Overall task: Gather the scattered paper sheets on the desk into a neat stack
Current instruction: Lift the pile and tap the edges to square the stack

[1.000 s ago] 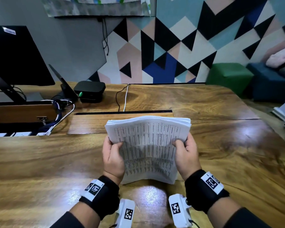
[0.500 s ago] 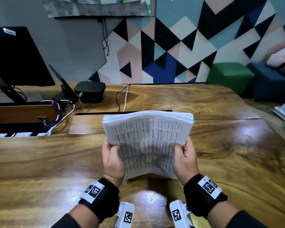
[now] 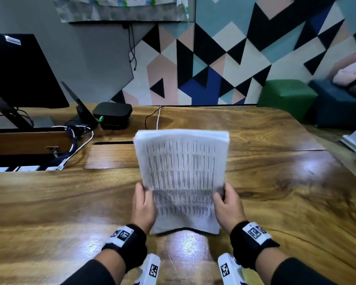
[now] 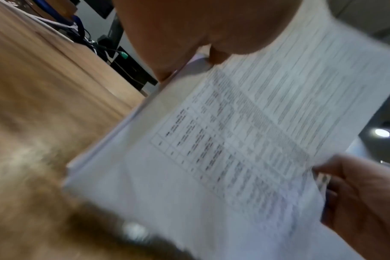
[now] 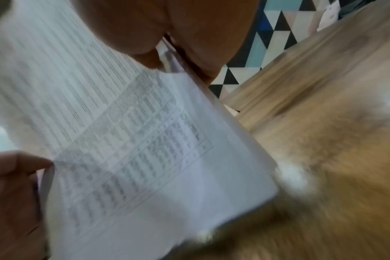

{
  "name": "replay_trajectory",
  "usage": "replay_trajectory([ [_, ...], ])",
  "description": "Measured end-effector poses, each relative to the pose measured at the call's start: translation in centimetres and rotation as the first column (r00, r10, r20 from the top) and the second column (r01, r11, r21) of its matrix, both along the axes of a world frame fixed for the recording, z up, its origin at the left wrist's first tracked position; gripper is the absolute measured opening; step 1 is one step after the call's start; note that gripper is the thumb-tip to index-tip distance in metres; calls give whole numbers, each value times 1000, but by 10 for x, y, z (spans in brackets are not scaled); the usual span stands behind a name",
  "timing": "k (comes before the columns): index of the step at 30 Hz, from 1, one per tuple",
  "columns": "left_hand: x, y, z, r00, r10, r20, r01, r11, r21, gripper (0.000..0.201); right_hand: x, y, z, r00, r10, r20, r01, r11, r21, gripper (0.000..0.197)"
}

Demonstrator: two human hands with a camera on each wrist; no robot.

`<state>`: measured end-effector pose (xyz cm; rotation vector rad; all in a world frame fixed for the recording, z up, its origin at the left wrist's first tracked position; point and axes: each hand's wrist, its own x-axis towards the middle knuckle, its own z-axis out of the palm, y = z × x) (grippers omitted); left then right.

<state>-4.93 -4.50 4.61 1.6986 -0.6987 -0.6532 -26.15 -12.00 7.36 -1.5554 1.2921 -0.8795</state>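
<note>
A thick stack of white printed sheets point(image 3: 182, 175) stands nearly upright over the wooden desk point(image 3: 49, 202), its bottom edge near the desktop. My left hand point(image 3: 143, 204) grips the stack's left edge and my right hand point(image 3: 227, 204) grips its right edge, thumbs on the printed face. In the left wrist view the stack point(image 4: 234, 140) fills the frame, my left hand point(image 4: 200, 29) at its upper edge. The right wrist view shows the stack point(image 5: 127, 133) blurred, with my right hand point(image 5: 167, 29) above it. Both wrist pictures are smeared by motion.
A dark monitor point(image 3: 19, 73) stands at the back left beside an open cable tray with cords point(image 3: 74, 140). A black box point(image 3: 112, 114) sits at the desk's far edge. Green point(image 3: 286, 95) and blue stools point(image 3: 337, 103) lie beyond the right side.
The stack has risen from leaning back toward me to nearly upright and now looks taller. Both hands slid lower along its side edges.
</note>
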Motion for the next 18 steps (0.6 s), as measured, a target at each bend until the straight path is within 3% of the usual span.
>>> replay_trajectory([
  [3,11,-11,7,996,-86,30,82,990,118,13,1,-18,-3,994,5,-111,4,996,84,13],
  [9,7,-3,-42,991,-131,1,114,863,492,13,-6,-19,-62,915,185,-358,-25,912,409,18],
  [14,-7,12,-61,992,-112,-56,123,796,593,16,-5,-15,-70,851,215,-480,32,890,455,13],
  [18,-2,15,-57,984,-169,60,91,761,642,15,-8,-12,-66,813,196,-548,79,895,439,12],
])
